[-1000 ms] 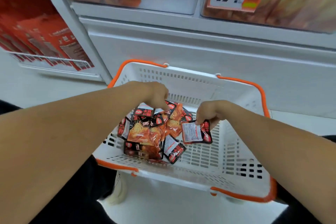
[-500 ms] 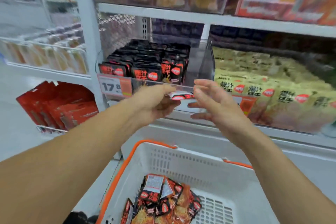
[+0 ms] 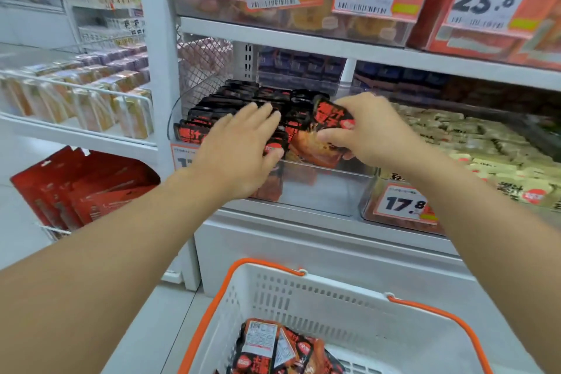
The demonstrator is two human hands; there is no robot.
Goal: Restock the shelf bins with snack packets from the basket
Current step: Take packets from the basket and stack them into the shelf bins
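Observation:
A clear shelf bin (image 3: 321,191) holds rows of black-and-red snack packets (image 3: 212,106). My left hand (image 3: 239,146) lies flat on the front rows with its fingers stretched out, pressing them back. My right hand (image 3: 373,130) pinches one red-and-black packet (image 3: 326,130) and holds it tilted over the bin's front right part. Below, the white basket (image 3: 334,304) with orange handles stands on the floor, with several more packets (image 3: 270,349) piled in its left side.
A neighbouring bin of yellow packets (image 3: 485,155) sits to the right, with a 17.8 price tag (image 3: 403,203). The shelf above (image 3: 303,39) carries price tags and hangs low over the bin. Red bags (image 3: 82,188) hang lower left; a wire rack of orange packs (image 3: 76,100) stands left.
Both hands rose from the basket to the shelf bin. My right hand brought a packet up over the bin, and my left hand spread flat on the stocked rows.

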